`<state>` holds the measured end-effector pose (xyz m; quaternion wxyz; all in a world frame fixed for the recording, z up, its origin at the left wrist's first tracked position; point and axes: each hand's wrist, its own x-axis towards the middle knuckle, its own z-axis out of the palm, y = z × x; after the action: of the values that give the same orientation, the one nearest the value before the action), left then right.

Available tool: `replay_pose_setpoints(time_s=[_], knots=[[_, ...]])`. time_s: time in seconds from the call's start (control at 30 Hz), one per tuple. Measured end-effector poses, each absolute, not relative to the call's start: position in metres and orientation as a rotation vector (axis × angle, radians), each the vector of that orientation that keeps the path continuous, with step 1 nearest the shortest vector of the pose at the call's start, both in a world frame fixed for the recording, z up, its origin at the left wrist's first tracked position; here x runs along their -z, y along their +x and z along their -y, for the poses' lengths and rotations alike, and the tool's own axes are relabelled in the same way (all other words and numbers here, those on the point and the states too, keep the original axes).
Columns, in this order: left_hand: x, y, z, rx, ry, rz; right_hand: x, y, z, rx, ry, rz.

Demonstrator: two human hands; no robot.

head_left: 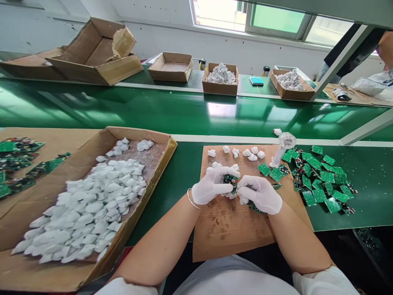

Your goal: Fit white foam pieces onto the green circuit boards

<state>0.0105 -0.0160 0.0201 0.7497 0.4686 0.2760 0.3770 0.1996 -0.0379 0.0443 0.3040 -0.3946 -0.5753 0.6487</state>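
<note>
Both hands wear white gloves and meet above a cardboard sheet (221,229). My left hand (211,185) is closed around a small circuit board (231,181), with its component side showing. Close to that board, the fingers of my right hand (260,194) are pinched together, with a soft-looking white lump (243,199) at the fingertips. Beneath the right palm shows another green circuit board (254,206); whether it is held or lies on the sheet is unclear. More white lumps (252,154) sit along the sheet's far part, some partly hidden behind my left hand.
At left stands a large cardboard tray (156,180) with many white lumps (92,205). Circuit boards (327,177) are heaped at right, beside a clear plastic stand (281,149). Stacked boards (18,159) lie far left. Boxes (219,88) line the back shelf; a person (346,49) stands behind.
</note>
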Motion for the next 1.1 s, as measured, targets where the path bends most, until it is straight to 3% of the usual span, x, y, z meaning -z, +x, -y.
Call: replay_pose_setpoints(time_s=[0.83,1.1], knots=[[-0.0218,0.0098,0.0147,-0.794,1.041,-0.616,-0.0498,0.2016,0.0365,-1.415,-1.161,1.815],[-0.0199,0.009,0.0143,-0.798,1.033,-0.629,-0.045,0.2012,0.0363,-1.491,-1.126,1.715]])
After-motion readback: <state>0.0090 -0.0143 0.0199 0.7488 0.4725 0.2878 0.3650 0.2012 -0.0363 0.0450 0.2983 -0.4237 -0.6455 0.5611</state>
